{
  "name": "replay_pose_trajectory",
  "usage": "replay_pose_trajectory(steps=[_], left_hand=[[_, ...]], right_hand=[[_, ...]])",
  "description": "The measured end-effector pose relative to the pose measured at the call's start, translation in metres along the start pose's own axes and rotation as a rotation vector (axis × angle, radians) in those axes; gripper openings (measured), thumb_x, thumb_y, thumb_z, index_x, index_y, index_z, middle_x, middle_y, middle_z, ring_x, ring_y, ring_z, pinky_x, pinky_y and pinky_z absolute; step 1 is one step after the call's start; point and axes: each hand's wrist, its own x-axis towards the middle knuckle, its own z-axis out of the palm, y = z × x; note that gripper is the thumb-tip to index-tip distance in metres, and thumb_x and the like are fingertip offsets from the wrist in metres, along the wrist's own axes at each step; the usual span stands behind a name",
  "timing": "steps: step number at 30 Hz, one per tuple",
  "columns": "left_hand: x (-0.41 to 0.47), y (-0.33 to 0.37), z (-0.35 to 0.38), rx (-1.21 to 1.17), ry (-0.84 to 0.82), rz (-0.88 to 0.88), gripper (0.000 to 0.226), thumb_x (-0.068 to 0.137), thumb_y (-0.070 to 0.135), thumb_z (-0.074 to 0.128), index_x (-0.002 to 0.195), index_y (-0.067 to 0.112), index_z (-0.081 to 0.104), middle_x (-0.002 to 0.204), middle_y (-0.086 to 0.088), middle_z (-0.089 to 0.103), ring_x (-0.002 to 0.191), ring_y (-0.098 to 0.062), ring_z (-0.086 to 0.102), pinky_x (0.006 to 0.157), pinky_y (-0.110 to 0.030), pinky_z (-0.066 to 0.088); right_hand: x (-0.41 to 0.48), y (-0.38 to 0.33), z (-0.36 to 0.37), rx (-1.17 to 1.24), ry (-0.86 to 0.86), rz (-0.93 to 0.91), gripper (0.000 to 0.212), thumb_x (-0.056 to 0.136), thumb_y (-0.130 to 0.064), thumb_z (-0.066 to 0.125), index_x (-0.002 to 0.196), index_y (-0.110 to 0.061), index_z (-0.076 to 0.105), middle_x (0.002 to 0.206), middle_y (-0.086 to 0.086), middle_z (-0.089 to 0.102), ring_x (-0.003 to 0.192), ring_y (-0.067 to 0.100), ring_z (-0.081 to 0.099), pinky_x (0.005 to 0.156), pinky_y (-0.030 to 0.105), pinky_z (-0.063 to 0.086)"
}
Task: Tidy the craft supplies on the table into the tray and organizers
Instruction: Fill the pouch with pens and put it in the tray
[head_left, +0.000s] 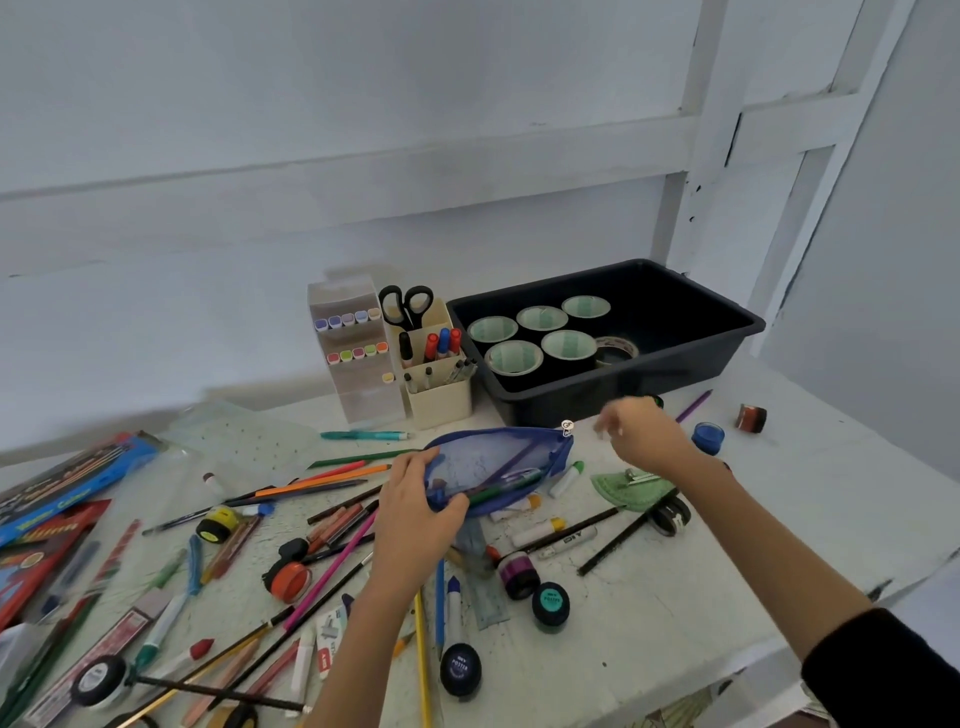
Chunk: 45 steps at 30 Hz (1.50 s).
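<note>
A blue mesh pencil pouch is lifted just above the table centre, with pencils inside it. My left hand grips its left end. My right hand hovers at the pouch's right end beside the white zipper pull, fingers loosely curled and blurred, holding nothing I can make out. A black tray with several tape rolls stands at the back right. A cream organizer with scissors and markers and a clear marker rack stand left of it.
Loose pencils, pens, markers and paint pots cover the table in front and to the left. Coloured pencil boxes lie at far left. A blue pot, a tape roll and a green cloth piece sit to the right.
</note>
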Motion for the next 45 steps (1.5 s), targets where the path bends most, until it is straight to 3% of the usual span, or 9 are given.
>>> replay_pose_trajectory(steps=[3,11,18,22,30,33,38,42,45], left_hand=[[-0.001,0.0,0.0,-0.011,0.007,0.008,0.05,0.085,0.016,0.063,0.131,0.018,0.046,0.118,0.008,0.04,0.107,-0.006,0.039,0.088,-0.021,0.031],[-0.004,-0.001,-0.002,-0.068,0.035,0.019,0.042,0.084,0.015,0.064,0.123,0.023,0.051,0.116,0.009,0.047,0.107,-0.008,0.044,0.088,-0.02,0.032],[-0.004,-0.003,-0.003,-0.086,0.029,-0.002,0.045,0.082,0.016,0.067,0.123,0.023,0.05,0.115,0.01,0.046,0.107,-0.005,0.043,0.086,-0.02,0.033],[-0.005,-0.004,-0.003,-0.081,0.013,-0.001,0.048,0.082,0.016,0.067,0.126,0.024,0.048,0.119,0.011,0.045,0.11,-0.005,0.042,0.089,-0.021,0.033],[-0.006,-0.002,-0.003,-0.051,0.003,-0.005,0.052,0.082,0.017,0.067,0.129,0.024,0.046,0.122,0.011,0.045,0.111,-0.006,0.043,0.089,-0.021,0.035],[-0.006,-0.001,-0.003,-0.054,0.008,-0.007,0.052,0.082,0.016,0.066,0.129,0.023,0.046,0.121,0.012,0.043,0.108,-0.004,0.042,0.086,-0.019,0.034],[-0.004,-0.002,-0.004,-0.076,0.007,-0.007,0.049,0.083,0.014,0.066,0.128,0.021,0.048,0.118,0.011,0.045,0.108,-0.005,0.043,0.086,-0.018,0.033],[-0.002,-0.002,-0.007,-0.086,-0.006,-0.015,0.048,0.084,0.016,0.065,0.128,0.02,0.048,0.118,0.01,0.044,0.106,-0.004,0.042,0.087,-0.018,0.032],[-0.001,-0.001,-0.007,-0.099,0.007,-0.031,0.047,0.085,0.017,0.065,0.129,0.019,0.047,0.117,0.011,0.042,0.105,-0.003,0.04,0.086,-0.018,0.031]], right_hand=[[-0.004,0.024,0.011,-0.243,-0.291,-0.006,0.039,0.088,-0.002,0.055,0.124,-0.016,0.057,0.125,0.006,0.054,0.108,0.019,0.055,0.089,0.025,0.046],[-0.009,0.031,0.019,-0.156,-0.199,-0.11,0.027,0.087,-0.002,0.059,0.11,-0.01,0.068,0.11,0.005,0.061,0.096,0.016,0.057,0.083,0.017,0.044],[-0.022,-0.029,-0.045,0.503,0.278,-0.377,0.013,0.081,-0.006,0.07,0.092,-0.013,0.073,0.088,-0.001,0.066,0.08,0.008,0.064,0.077,0.018,0.054],[-0.025,-0.08,-0.063,0.77,0.199,-0.43,0.016,0.079,-0.006,0.071,0.094,-0.009,0.073,0.094,0.0,0.069,0.09,0.012,0.066,0.082,0.024,0.055],[-0.011,-0.111,0.036,0.151,-0.129,-0.616,0.015,0.085,-0.004,0.062,0.095,-0.004,0.074,0.097,0.01,0.067,0.086,0.018,0.062,0.084,0.029,0.05],[-0.003,-0.113,0.059,-0.065,-0.22,-0.581,0.023,0.088,-0.002,0.054,0.102,-0.004,0.072,0.104,0.015,0.065,0.093,0.03,0.059,0.087,0.039,0.045],[-0.01,-0.107,0.056,0.143,-0.178,-0.532,0.023,0.087,-0.002,0.056,0.102,-0.006,0.072,0.102,0.009,0.07,0.091,0.018,0.064,0.084,0.03,0.051],[-0.021,-0.09,0.017,0.491,0.119,-0.453,0.019,0.083,0.004,0.058,0.085,-0.01,0.071,0.083,-0.002,0.066,0.073,0.008,0.06,0.068,0.016,0.05],[-0.011,-0.049,-0.002,0.398,0.225,-0.19,0.023,0.086,0.001,0.055,0.079,-0.019,0.064,0.081,-0.003,0.063,0.067,0.008,0.057,0.06,0.017,0.047]])
